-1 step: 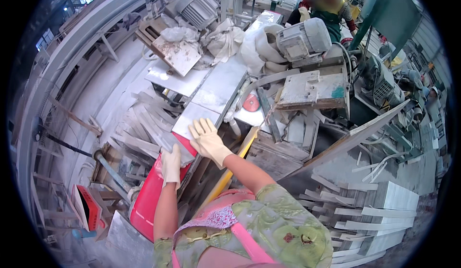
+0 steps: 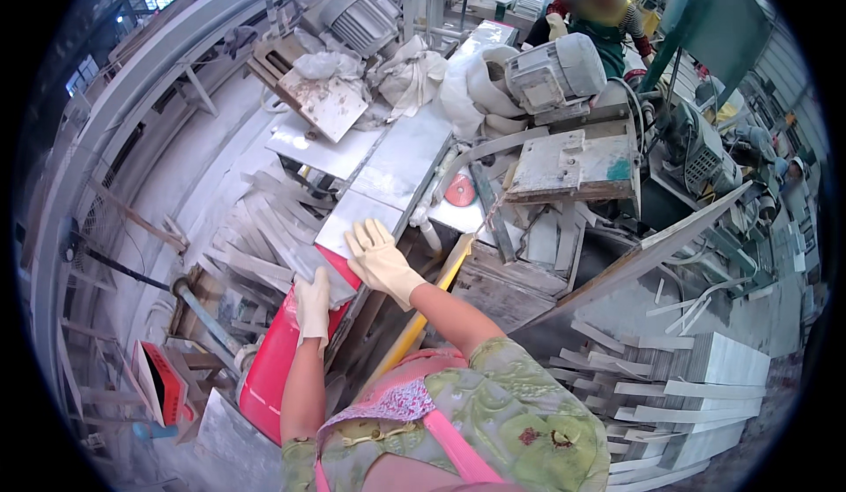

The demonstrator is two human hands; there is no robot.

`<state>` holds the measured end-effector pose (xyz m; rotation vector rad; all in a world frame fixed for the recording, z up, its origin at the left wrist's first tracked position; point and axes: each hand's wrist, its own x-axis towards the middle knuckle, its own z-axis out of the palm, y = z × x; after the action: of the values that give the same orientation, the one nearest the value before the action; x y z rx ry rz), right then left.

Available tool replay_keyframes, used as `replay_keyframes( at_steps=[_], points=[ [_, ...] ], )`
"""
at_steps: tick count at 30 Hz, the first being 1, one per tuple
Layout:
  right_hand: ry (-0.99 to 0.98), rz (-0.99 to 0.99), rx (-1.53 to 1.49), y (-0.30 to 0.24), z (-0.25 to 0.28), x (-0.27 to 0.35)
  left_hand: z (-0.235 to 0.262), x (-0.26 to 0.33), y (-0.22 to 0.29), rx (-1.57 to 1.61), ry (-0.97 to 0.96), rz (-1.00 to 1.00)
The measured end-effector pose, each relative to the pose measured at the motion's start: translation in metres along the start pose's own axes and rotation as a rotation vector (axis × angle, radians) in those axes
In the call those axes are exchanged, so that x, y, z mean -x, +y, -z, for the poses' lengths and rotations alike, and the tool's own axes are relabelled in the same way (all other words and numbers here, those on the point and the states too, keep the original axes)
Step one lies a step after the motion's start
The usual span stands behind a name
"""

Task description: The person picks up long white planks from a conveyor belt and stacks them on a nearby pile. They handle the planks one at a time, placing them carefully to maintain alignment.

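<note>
Right grip (image 2: 384, 265) lies with its gloved fingers extended and spread, clasping nothing, over the near end of a pale panel (image 2: 356, 216); I cannot tell how hard it bears down. Toward me and to its left, the left grip (image 2: 312, 309) lies against a grey piece (image 2: 339, 289) that crosses the red-covered bench (image 2: 264, 393); from my remote seat I cannot tell whether it is clenched on that piece or merely resting. Hardly anything has changed since the previous view: both grips keep almost the same spots and the panel lies where it was, so I judge this a steadying pause rather than a transfer. Just beyond the left grip, loose pale strips (image 2: 256, 227) fan out; right of the right grip runs a yellow bar (image 2: 451, 272), with a red disc (image 2: 459, 190) farther out. Well beyond it, past a grey motor (image 2: 560, 73), I see a co-worker (image 2: 608, 47) in a green apron.
</note>
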<state>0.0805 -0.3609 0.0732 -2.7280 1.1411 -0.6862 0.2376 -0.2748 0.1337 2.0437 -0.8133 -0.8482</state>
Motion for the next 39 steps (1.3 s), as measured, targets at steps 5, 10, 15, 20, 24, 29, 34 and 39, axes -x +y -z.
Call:
replay_keyframes(
  at_steps=[5,10,15,20,24,29,34,39],
  points=[
    [-0.069,-0.122,-0.312,0.010,0.008,-0.024,-0.010,-0.011,-0.004,0.330,-0.050,-0.091],
    [0.038,-0.265,-0.694,0.002,0.031,-0.031,-0.034,-0.024,0.021,0.142,-0.041,-0.059],
    [0.096,-0.262,-0.717,-0.012,0.025,-0.019,-0.032,-0.010,0.040,0.033,-0.028,-0.032],
    [-0.032,-0.171,0.018,0.048,0.016,-0.012,-0.037,-0.010,0.048,-0.176,-0.008,0.027],
    [0.002,-0.037,0.164,0.059,0.005,-0.014,-0.038,-0.020,0.033,0.016,-0.032,-0.009],
    [-0.070,-0.181,-0.253,0.070,0.017,-0.045,-0.049,-0.032,0.039,0.205,-0.043,-0.051],
    [0.108,-0.354,-0.614,0.050,0.031,-0.045,-0.066,-0.033,0.068,-0.029,-0.026,-0.081],
    [0.133,-0.284,-0.747,0.039,0.027,-0.034,-0.069,-0.025,0.083,-0.098,0.000,-0.050]
  ],
)
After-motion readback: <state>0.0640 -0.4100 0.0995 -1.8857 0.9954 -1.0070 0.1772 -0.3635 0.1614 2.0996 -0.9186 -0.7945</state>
